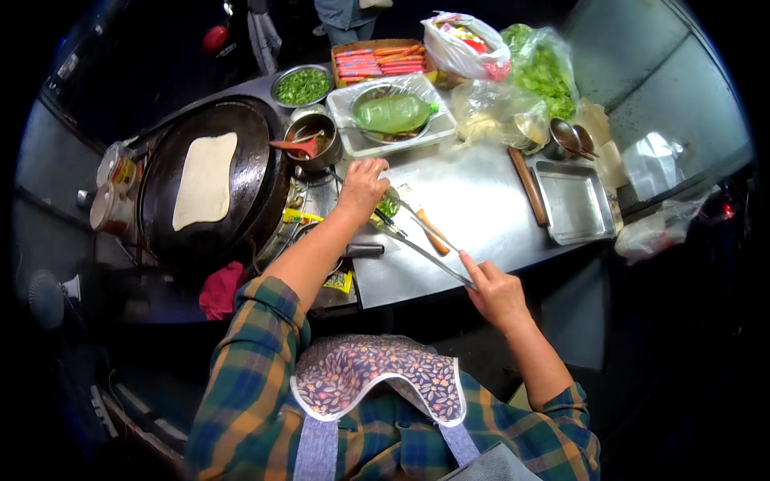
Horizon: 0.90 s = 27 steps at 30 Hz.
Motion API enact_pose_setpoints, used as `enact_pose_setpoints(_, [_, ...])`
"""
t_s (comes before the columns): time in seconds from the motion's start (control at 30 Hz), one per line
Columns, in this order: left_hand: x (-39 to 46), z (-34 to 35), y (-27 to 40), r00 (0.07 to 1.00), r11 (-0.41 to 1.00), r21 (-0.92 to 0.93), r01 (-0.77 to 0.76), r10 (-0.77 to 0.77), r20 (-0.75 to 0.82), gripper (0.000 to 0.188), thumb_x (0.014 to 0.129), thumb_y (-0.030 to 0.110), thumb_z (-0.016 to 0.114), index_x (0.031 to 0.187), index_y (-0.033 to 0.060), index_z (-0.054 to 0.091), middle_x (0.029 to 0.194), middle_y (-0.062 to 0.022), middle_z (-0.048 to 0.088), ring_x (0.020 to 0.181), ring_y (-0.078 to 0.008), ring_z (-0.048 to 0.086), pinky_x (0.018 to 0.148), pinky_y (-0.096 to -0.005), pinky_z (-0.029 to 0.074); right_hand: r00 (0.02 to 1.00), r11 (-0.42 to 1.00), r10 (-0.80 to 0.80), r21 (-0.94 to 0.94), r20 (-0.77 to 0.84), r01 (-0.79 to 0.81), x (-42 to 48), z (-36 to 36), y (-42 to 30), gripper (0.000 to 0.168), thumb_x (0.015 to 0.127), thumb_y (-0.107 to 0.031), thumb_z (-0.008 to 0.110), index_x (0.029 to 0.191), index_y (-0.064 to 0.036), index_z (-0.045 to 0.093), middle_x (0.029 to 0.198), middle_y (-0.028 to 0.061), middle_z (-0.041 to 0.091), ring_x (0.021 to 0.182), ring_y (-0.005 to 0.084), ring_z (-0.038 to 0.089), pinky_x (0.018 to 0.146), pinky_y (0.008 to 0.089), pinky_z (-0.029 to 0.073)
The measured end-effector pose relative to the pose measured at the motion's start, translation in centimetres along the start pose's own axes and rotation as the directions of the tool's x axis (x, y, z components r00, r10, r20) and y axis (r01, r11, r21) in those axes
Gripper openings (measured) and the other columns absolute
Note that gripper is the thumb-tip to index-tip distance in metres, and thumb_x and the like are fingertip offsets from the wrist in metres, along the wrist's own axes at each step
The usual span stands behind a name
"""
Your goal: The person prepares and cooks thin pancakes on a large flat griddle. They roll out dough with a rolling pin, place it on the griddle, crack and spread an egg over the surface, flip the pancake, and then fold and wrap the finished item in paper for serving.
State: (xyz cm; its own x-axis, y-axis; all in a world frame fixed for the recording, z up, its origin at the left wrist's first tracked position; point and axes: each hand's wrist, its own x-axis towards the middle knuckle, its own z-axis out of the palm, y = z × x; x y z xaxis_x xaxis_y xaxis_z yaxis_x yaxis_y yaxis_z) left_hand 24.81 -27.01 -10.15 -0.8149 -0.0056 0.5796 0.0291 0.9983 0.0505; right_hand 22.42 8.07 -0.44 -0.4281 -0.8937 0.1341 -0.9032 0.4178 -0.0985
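My right hand [497,293] grips the handle end of metal tongs [434,260] over the steel worktop, index finger along one arm. Their far ends reach chopped greens [388,207] beside my left hand [363,187]. My left hand is bent over the worktop, knuckles up, next to those greens; whatever lies under its palm is hidden. A wooden-handled tool [433,233] rests just beyond the tongs. On the round black griddle [252,162] to the left lies a flat rectangular sheet of pale dough [206,180].
Behind my left hand stand a metal pot [329,144] with a red ladle and a white tray [442,129] bearing a green bottle. Further back are a bowl of chopped greens [302,86], a box of wrapped sausages [379,63] and bagged lettuce [544,72]. A steel tray [574,201] sits right.
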Motion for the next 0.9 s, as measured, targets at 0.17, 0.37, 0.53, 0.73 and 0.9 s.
enact_pose_setpoints(0.17, [-0.7, 0.4, 1.1, 0.937, 0.928, -0.149, 0.343, -0.325, 0.133, 0.039, 0.056, 0.019, 0.089, 0.082, 0.0144, 0.06, 0.108, -0.002, 0.055, 0.105, -0.0238, 0.054, 0.087, -0.0405, 0.04, 0.996, 0.991, 0.084, 0.099, 0.037, -0.087, -1.5, 0.3, 1.8, 0.075, 0.076, -0.011, 0.077, 0.144, -0.015, 0.047, 0.087, 0.0088, 0.058, 0.069, 0.0276, 0.064, 0.062, 0.0388, 0.054])
enact_pose_setpoints(0.37, [-3.1, 2.9, -0.5, 0.884, 0.925, -0.051, 0.377, -0.343, 0.317, 0.031, 0.066, 0.018, 0.084, 0.096, 0.0184, 0.075, 0.127, -0.0025, 0.058, 0.117, -0.0236, 0.054, 0.095, -0.0397, 0.041, 0.975, 0.889, 0.203, 0.401, 0.088, -0.222, -1.8, 1.9, 3.0, 0.075, 0.076, -0.004, 0.076, 0.144, -0.016, 0.049, 0.087, 0.0092, 0.066, 0.056, 0.0202, 0.058, 0.058, 0.0331, 0.052])
enact_pose_setpoints(0.53, [-4.2, 1.0, 0.7, 0.845, 0.864, -0.086, 0.496, -0.457, 0.276, 0.021, 0.073, 0.024, 0.081, 0.091, 0.0158, 0.077, 0.121, -0.0045, 0.064, 0.112, -0.0256, 0.058, 0.095, -0.0424, 0.044, 0.956, 0.769, 0.248, 0.569, 0.156, -0.292, -1.7, 4.5, 3.5, 0.066, 0.082, -0.001, 0.071, 0.144, -0.013, 0.051, 0.087, 0.0051, 0.066, 0.058, 0.0076, 0.05, 0.055, 0.0249, 0.047])
enact_pose_setpoints(0.73, [-11.3, -8.1, -3.4, 0.779, 0.775, -0.208, 0.596, -0.622, -0.084, 0.024, 0.083, 0.035, 0.074, 0.089, 0.0116, 0.07, 0.102, -0.0035, 0.067, 0.093, -0.0274, 0.064, 0.088, -0.0428, 0.045, 0.882, 0.271, 0.221, 0.843, 0.415, -0.465, 2.1, 4.2, -2.3, 0.058, 0.096, -0.009, 0.054, 0.15, -0.002, 0.036, 0.092, 0.0097, 0.067, 0.051, 0.0067, 0.053, 0.044, 0.0184, 0.043])
enact_pose_setpoints(0.9, [-19.2, -16.1, -12.1, 0.666, 0.665, 0.056, 0.744, -0.733, -0.139, 0.031, 0.088, 0.03, 0.068, 0.107, 0.0053, 0.07, 0.121, -0.0108, 0.066, 0.11, -0.0293, 0.061, 0.097, -0.0419, 0.046, 0.862, 0.066, -0.023, 0.861, 0.507, -0.504, 9.9, 3.7, -10.2, 0.056, 0.098, -0.013, 0.054, 0.15, -0.002, 0.035, 0.095, 0.0139, 0.068, 0.052, 0.0114, 0.058, 0.045, 0.0202, 0.043])
